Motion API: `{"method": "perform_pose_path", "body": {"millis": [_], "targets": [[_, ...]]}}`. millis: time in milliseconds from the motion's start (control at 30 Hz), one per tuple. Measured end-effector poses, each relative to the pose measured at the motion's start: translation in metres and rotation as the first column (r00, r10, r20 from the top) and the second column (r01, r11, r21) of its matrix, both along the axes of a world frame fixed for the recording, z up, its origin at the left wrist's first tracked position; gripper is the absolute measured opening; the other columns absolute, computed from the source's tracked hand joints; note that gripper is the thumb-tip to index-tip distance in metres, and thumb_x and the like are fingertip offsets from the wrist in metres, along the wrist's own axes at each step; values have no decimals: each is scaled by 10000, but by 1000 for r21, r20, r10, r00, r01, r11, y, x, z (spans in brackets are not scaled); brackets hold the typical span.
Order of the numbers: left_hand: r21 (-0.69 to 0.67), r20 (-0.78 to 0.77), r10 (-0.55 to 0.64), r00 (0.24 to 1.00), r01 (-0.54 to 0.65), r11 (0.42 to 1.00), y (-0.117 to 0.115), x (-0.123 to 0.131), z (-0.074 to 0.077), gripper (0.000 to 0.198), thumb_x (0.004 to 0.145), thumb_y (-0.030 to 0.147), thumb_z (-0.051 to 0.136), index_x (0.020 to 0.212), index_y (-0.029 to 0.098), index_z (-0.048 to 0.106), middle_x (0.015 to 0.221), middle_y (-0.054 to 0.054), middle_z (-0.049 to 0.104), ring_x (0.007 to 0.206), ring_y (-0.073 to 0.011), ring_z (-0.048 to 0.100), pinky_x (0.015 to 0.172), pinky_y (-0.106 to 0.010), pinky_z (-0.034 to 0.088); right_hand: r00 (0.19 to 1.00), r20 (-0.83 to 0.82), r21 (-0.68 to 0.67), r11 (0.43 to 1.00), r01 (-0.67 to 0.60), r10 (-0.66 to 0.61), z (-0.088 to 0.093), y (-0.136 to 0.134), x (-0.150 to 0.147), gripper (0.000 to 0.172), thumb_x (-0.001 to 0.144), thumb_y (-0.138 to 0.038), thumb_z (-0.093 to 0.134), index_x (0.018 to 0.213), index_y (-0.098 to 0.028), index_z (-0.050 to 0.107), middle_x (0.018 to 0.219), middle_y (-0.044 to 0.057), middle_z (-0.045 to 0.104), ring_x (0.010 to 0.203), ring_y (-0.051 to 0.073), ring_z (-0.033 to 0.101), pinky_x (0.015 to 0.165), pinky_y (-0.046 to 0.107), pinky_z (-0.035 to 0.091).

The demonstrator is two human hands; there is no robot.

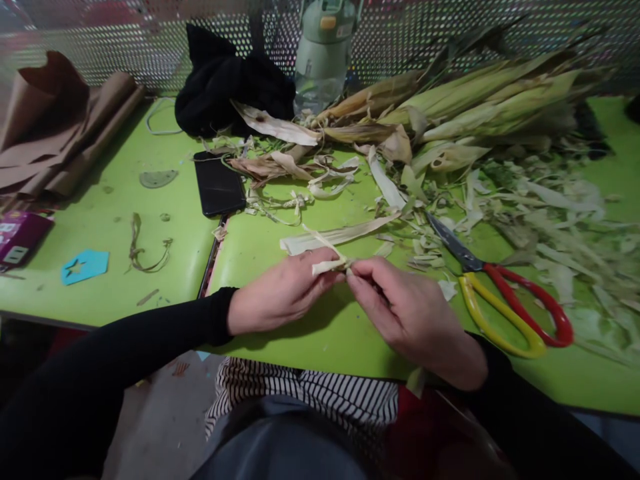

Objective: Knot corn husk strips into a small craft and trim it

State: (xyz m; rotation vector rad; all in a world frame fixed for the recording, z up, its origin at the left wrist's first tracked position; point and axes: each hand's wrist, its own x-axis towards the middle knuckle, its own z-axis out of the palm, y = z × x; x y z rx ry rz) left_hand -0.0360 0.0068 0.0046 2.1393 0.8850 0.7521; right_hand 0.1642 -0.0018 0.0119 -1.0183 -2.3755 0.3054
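Both hands meet over the front of the green table, pinching one narrow, pale strip of corn husk. My left hand is closed on it from the left, and my right hand grips it between thumb and fingers from the right. Where the fingertips meet, the strip seems twisted or knotted, with two loose ends pointing up and left. Just behind the hands lies a longer flat piece of husk. Scissors with one red and one yellow handle rest open to the right of my right hand.
Whole husks are heaped at the back right, with husk scraps below them. A phone, a black cloth and a green water bottle stand or lie behind. Brown paper and a blue tag are at left.
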Motion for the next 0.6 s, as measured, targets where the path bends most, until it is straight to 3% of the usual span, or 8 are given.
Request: {"method": "perform_pose_path", "body": {"millis": [133,300,433,600], "targets": [[222,-147,54,988,-20,975,-5,-1,-2,219,1032,249,286,919,182,462,792,-23,583,630,-118,488,593,-248,389,997,53,126,990,-67,61,0,-4,-1,281,1001,-170,395,735,-214,474,573,-45,495,483,95,449,486,258,332],[348,-344,139,929,-11,937,-13,-1,-4,274,1041,289,240,1005,167,482,763,-21,604,580,-123,512,517,-253,354,992,65,180,976,-121,111,-2,-8,-3,294,970,-135,409,692,-209,468,561,-45,468,492,95,430,500,266,330],[343,-410,142,901,8,939,-16,0,-5,254,1027,291,261,1006,177,487,748,-23,613,591,-139,544,503,-252,376,983,56,260,948,-184,176,-6,-12,-5,269,954,-131,431,703,-196,503,571,-33,484,499,110,417,507,279,338],[242,-410,84,908,20,970,-16,1,-8,202,981,246,330,1041,164,505,780,-39,635,626,-147,560,532,-256,416,975,97,301,928,-219,198,-13,-13,-7,273,975,-161,413,757,-162,576,584,-11,530,518,130,462,520,296,364]]}}
